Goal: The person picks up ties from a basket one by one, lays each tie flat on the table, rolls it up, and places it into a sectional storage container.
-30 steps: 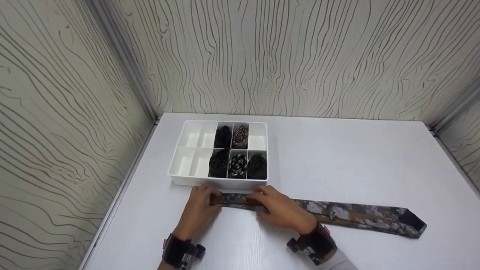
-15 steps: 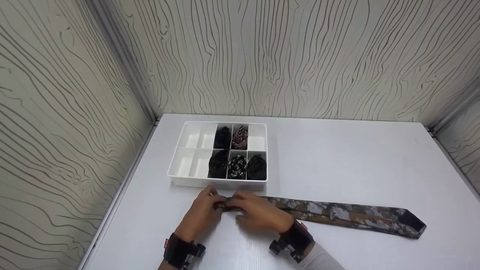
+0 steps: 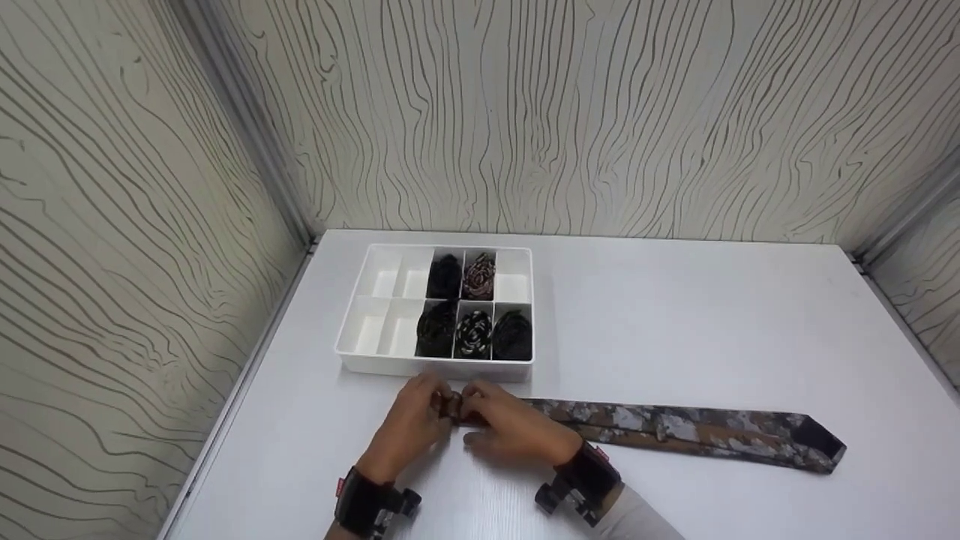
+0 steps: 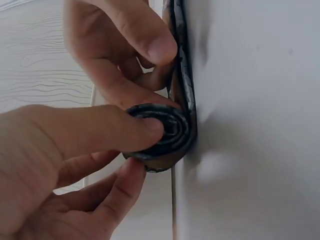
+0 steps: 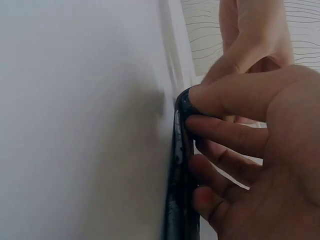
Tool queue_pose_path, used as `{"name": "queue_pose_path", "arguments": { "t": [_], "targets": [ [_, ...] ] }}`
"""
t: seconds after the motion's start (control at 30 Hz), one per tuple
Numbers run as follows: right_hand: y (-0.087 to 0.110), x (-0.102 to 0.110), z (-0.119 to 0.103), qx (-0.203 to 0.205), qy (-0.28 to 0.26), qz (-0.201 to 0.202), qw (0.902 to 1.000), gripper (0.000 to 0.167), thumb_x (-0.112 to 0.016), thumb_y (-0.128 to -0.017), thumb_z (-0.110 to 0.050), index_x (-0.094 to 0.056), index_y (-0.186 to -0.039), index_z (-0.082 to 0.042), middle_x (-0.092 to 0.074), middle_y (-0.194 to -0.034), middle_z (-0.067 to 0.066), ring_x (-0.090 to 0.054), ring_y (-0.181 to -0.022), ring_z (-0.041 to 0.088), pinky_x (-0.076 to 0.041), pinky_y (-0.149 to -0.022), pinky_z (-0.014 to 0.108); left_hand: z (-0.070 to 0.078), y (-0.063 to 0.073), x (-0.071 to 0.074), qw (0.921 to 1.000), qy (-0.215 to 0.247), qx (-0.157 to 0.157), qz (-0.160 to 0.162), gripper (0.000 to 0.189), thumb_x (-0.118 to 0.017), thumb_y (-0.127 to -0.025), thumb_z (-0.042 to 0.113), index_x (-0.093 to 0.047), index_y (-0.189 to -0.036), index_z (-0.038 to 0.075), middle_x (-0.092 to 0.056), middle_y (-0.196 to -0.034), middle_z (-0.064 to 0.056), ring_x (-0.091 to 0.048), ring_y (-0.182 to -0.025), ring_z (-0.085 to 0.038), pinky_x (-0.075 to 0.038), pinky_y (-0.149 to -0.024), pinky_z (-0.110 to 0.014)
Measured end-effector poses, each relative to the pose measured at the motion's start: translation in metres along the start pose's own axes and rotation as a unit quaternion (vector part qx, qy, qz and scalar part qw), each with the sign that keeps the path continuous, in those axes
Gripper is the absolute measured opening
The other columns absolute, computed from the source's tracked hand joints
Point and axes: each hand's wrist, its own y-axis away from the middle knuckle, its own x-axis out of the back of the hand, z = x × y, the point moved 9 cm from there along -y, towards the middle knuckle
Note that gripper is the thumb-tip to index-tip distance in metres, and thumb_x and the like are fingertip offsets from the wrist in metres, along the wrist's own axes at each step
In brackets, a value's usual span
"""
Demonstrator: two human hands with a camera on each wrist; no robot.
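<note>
A necktie [image 3: 675, 429] with a brown, grey and dark floral pattern lies flat on the table, its pointed wide end to the right. Its narrow end is wound into a small coil [image 4: 167, 131]. My left hand [image 3: 409, 424] pinches that coil, thumb across the spiral face and fingers behind and below. My right hand [image 3: 517, 429] holds the strip close beside the coil, thumb and forefinger at the bend in the right wrist view, where the necktie [image 5: 176, 150] runs along the fingertips. Part of the strip is hidden under the right hand in the head view.
Just beyond the hands stands a white divided box [image 3: 375, 358]. Several compartments hold rolled dark or patterned neckties, such as a black-and-white roll [image 3: 474, 334]; others on its left and at back right are bare. Patterned panels [image 3: 480, 112] enclose the white table [image 3: 712, 322].
My right hand has slid left along the necktie to meet the left hand. The narrow end has become a visible coil between them. The wide end has shifted slightly left.
</note>
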Motion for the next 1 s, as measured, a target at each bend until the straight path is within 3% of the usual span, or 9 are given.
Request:
{"name": "queue_pose_path", "arguments": {
  "t": [0.13, 0.27, 0.43, 0.57, 0.67, 0.87, 1.0],
  "targets": [
    [-0.003, 0.006, 0.010, -0.036, -0.001, 0.032, 0.9988, 0.029, -0.080, -0.095, -0.032, -0.069, -0.109, -0.010, -0.063, -0.111, 0.000, -0.060, -0.094, 0.010, -0.057, -0.084, 0.026, 0.006, -0.003, -0.005, 0.9988, -0.047, -0.015, 0.000, 0.031, -0.084, -0.078, -0.004, -0.073, -0.104, 0.008, -0.065, -0.110, -0.004, -0.057, -0.104, -0.021, -0.055, -0.086, -0.034],
    [-0.002, 0.015, 0.016, -0.060, 0.039, 0.069, 0.9950, 0.036, -0.084, -0.090, -0.034, -0.064, -0.111, -0.012, -0.063, -0.103, -0.001, -0.059, -0.087, 0.009, -0.054, -0.074, 0.025, 0.008, -0.003, -0.011, 0.9971, -0.072, -0.021, -0.012, 0.033, -0.086, -0.078, 0.000, -0.075, -0.106, 0.013, -0.066, -0.114, 0.000, -0.056, -0.108, -0.019, -0.056, -0.094, -0.037],
    [0.003, 0.014, 0.019, -0.062, 0.060, 0.072, 0.9937, 0.048, -0.088, -0.086, -0.036, -0.065, -0.121, -0.011, -0.069, -0.112, 0.003, -0.069, -0.096, 0.020, -0.060, -0.082, 0.034, 0.006, -0.002, -0.016, 0.9986, -0.042, -0.014, -0.030, 0.037, -0.077, -0.078, -0.010, -0.067, -0.107, 0.011, -0.064, -0.106, 0.000, -0.061, -0.101, -0.017, -0.056, -0.092, -0.038],
    [0.006, 0.011, 0.021, -0.071, 0.060, 0.063, 0.9936, 0.050, -0.088, -0.085, -0.038, -0.067, -0.124, -0.016, -0.071, -0.117, 0.000, -0.071, -0.101, 0.022, -0.059, -0.087, 0.038, 0.008, -0.001, -0.017, 0.9984, -0.036, -0.023, -0.037, 0.032, -0.074, -0.082, -0.009, -0.064, -0.105, 0.011, -0.063, -0.103, -0.002, -0.061, -0.100, -0.018, -0.056, -0.093, -0.039],
    [0.008, 0.011, 0.020, -0.067, 0.068, 0.065, 0.9933, 0.039, -0.087, -0.086, -0.034, -0.069, -0.116, -0.017, -0.070, -0.109, -0.003, -0.069, -0.095, 0.018, -0.058, -0.081, 0.034, 0.009, 0.001, -0.018, 0.9977, -0.041, -0.030, -0.046, 0.031, -0.075, -0.085, -0.006, -0.065, -0.109, 0.013, -0.064, -0.109, -0.001, -0.062, -0.105, -0.018, -0.056, -0.097, -0.040],
    [0.013, 0.011, 0.017, -0.068, 0.056, 0.061, 0.9942, 0.043, -0.086, -0.086, -0.043, -0.069, -0.118, -0.021, -0.070, -0.102, -0.005, -0.064, -0.086, 0.009, -0.052, -0.073, 0.027, 0.009, 0.005, -0.018, 0.9962, -0.058, -0.032, -0.057, 0.039, -0.081, -0.078, -0.002, -0.073, -0.112, 0.016, -0.064, -0.107, 0.001, -0.058, -0.101, -0.015, -0.056, -0.092, -0.036],
    [0.016, 0.013, 0.020, -0.078, 0.063, 0.068, 0.9926, 0.039, -0.086, -0.086, -0.041, -0.070, -0.115, -0.020, -0.071, -0.101, -0.005, -0.065, -0.086, 0.010, -0.052, -0.073, 0.028, 0.012, 0.005, -0.019, 0.9971, -0.035, -0.036, -0.057, 0.047, -0.084, -0.080, 0.003, -0.068, -0.122, 0.012, -0.064, -0.113, -0.002, -0.061, -0.104, -0.016, -0.057, -0.093, -0.037]
  ]
}}
